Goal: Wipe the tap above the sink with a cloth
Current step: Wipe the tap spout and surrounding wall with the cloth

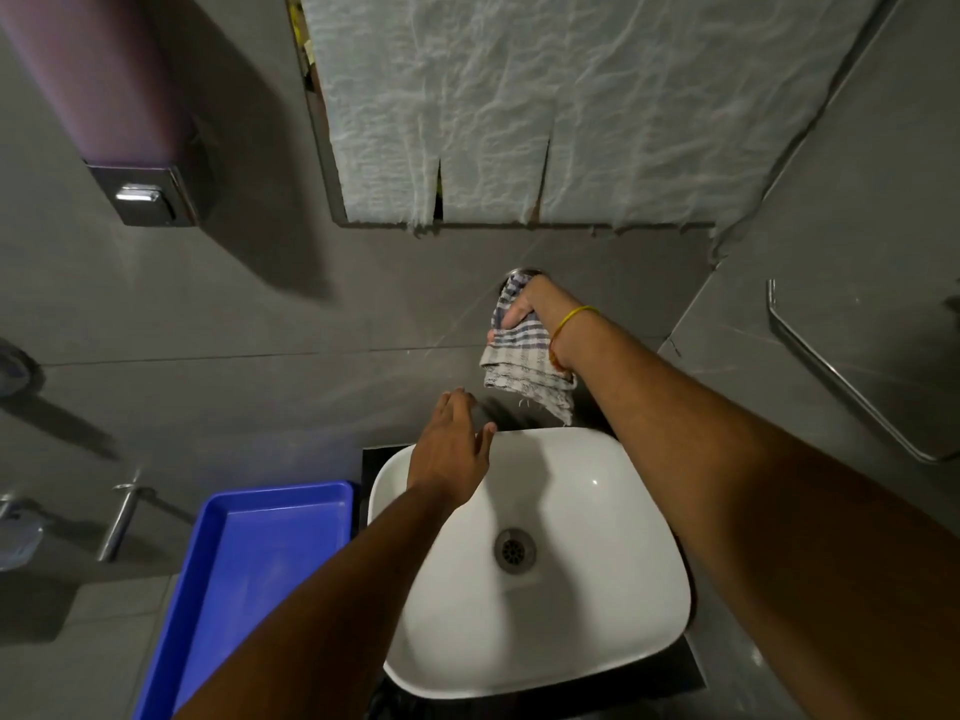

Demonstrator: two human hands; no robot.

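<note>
Above the sink's rear edge, the right hand clamps the cloth around the tap. Rub with steady pressure. Left hand: fingers spread, empty.

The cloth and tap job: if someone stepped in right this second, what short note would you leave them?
Right hand: gripping the checked cloth, pressed up on the wall tap, which it mostly hides.
Left hand: open, empty, over the back rim of the white sink.
Blue tray sits left of the sink, unused.
Done: wiping has started at the tap's base.
Left: cannot tell how much is clean; wipe the whole tap.
</note>
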